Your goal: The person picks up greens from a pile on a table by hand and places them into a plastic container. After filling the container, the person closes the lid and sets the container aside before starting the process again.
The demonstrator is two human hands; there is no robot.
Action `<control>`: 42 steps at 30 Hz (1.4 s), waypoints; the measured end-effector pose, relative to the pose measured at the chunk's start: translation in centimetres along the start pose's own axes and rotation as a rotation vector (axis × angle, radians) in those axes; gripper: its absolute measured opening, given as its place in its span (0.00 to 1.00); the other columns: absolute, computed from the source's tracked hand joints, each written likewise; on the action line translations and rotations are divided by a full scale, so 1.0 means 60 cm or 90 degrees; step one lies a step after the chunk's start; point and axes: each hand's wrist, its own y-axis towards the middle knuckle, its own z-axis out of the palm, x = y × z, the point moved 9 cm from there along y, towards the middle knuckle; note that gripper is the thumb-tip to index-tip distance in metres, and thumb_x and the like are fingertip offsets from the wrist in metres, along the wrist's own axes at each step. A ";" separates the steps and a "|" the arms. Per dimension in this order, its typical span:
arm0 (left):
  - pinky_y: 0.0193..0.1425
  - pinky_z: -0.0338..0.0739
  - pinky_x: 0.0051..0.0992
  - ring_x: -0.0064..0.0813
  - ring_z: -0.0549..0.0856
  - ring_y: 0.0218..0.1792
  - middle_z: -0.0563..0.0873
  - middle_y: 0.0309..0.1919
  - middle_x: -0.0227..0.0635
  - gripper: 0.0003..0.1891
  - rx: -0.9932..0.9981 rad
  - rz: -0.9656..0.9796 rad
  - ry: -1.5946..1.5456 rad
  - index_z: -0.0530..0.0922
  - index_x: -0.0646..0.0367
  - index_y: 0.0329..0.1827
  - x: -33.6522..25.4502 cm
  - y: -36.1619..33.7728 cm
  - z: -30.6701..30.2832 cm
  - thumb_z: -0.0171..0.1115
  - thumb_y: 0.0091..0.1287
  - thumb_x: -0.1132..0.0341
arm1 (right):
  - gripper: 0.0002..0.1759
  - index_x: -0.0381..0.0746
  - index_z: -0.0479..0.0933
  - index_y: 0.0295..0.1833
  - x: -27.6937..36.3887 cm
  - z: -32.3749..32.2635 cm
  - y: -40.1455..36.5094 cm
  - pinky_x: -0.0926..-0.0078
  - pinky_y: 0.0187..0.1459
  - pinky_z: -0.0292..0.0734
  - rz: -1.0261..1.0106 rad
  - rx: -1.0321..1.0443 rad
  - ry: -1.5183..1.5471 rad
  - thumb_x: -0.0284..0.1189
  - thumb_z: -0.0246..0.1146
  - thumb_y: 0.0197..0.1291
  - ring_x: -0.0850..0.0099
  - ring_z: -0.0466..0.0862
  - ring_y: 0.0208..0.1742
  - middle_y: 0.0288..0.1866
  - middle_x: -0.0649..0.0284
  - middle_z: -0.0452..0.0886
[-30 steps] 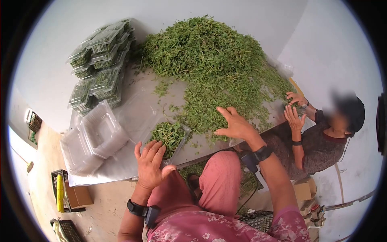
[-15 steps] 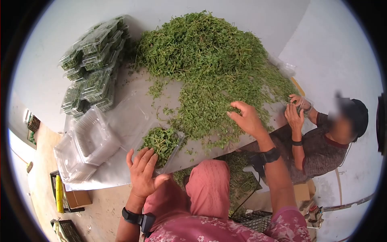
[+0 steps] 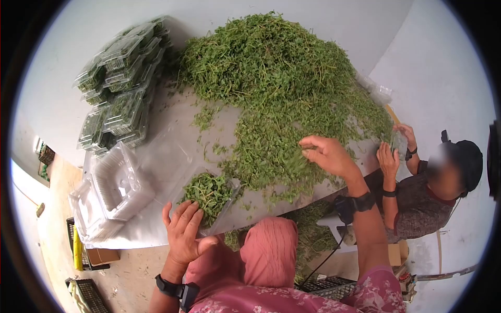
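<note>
A clear plastic clamshell box (image 3: pixel 233 197) near the table's front edge is heaped with leafy green sprigs (image 3: pixel 209 194). My left hand (image 3: pixel 185 235) rests against the box's near left side, fingers stretched out and thumb apart, gripping nothing. Over the front of the big spread of loose greens (image 3: pixel 271 68), my right hand (image 3: pixel 331 159) has thumb and fingers drawn together. A small, blurred bunch of greens (image 3: pixel 297 161) shows at its fingertips.
Filled clamshell boxes (image 3: pixel 122 112) are stacked at the back left. Nested open clamshells (image 3: pixel 112 182) stand at the left edge. On the right, a co-worker (image 3: pixel 428 193) holds a clear box. Crates (image 3: pixel 86 297) sit on the floor.
My right hand has closed its thumb and fingers around a small bunch of greens. My left hand stays beside the box. The co-worker's hands have shifted slightly.
</note>
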 end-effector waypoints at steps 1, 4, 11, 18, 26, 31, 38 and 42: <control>0.73 0.54 0.57 0.45 0.80 0.58 0.84 0.51 0.43 0.39 0.002 -0.001 0.002 0.81 0.63 0.47 0.000 0.000 0.001 0.55 0.61 0.29 | 0.17 0.34 0.79 0.56 0.002 -0.004 0.002 0.72 0.37 0.77 -0.032 -0.008 -0.030 0.33 0.62 0.67 0.75 0.82 0.34 0.41 0.62 0.84; 0.73 0.53 0.56 0.44 0.80 0.58 0.84 0.51 0.42 0.39 0.008 -0.009 0.007 0.81 0.62 0.47 0.002 0.000 0.001 0.56 0.61 0.29 | 0.18 0.34 0.79 0.55 -0.015 -0.030 0.006 0.69 0.45 0.79 0.087 0.007 -0.095 0.36 0.64 0.67 0.69 0.84 0.41 0.46 0.59 0.83; 0.74 0.52 0.55 0.47 0.80 0.58 0.84 0.50 0.46 0.39 0.023 -0.016 -0.008 0.81 0.64 0.46 0.007 -0.003 0.003 0.55 0.62 0.29 | 0.28 0.37 0.74 0.63 -0.175 -0.120 0.017 0.52 0.64 0.71 0.142 -0.178 -0.231 0.43 0.66 0.64 0.49 0.73 0.65 0.65 0.47 0.71; 0.73 0.53 0.56 0.42 0.80 0.59 0.84 0.53 0.41 0.36 0.028 -0.008 -0.008 0.81 0.61 0.47 0.005 -0.001 -0.001 0.58 0.61 0.31 | 0.48 0.41 0.60 0.77 -0.325 -0.132 0.052 0.39 0.72 0.59 0.408 -0.176 -0.277 0.61 0.60 0.61 0.42 0.54 0.78 0.79 0.39 0.51; 0.73 0.54 0.55 0.42 0.79 0.59 0.83 0.53 0.41 0.36 0.027 -0.008 -0.011 0.81 0.62 0.47 0.005 0.001 -0.003 0.59 0.60 0.31 | 0.41 0.53 0.59 0.78 -0.327 -0.072 0.107 0.26 0.70 0.61 0.499 -0.048 -0.310 0.51 0.65 0.65 0.38 0.42 0.81 0.83 0.47 0.38; 0.73 0.54 0.56 0.43 0.79 0.60 0.83 0.54 0.41 0.36 0.025 -0.004 -0.018 0.80 0.62 0.48 0.004 0.001 -0.004 0.58 0.61 0.32 | 0.33 0.33 0.75 0.65 -0.263 -0.099 0.093 0.58 0.58 0.76 0.307 -0.151 -0.200 0.35 0.74 0.56 0.56 0.80 0.61 0.67 0.46 0.76; 0.72 0.54 0.56 0.43 0.78 0.60 0.83 0.54 0.42 0.36 0.021 0.003 -0.020 0.80 0.62 0.49 0.001 0.000 -0.006 0.58 0.61 0.32 | 0.24 0.33 0.80 0.56 -0.110 -0.144 0.058 0.61 0.52 0.77 0.146 -0.245 -0.055 0.35 0.71 0.58 0.64 0.83 0.48 0.54 0.55 0.84; 0.73 0.52 0.56 0.45 0.78 0.60 0.83 0.53 0.44 0.37 0.016 0.003 -0.025 0.80 0.63 0.49 0.001 -0.001 -0.005 0.57 0.63 0.32 | 0.18 0.33 0.81 0.51 -0.024 -0.125 0.056 0.66 0.44 0.75 0.114 -0.173 0.018 0.33 0.69 0.58 0.72 0.79 0.39 0.42 0.63 0.84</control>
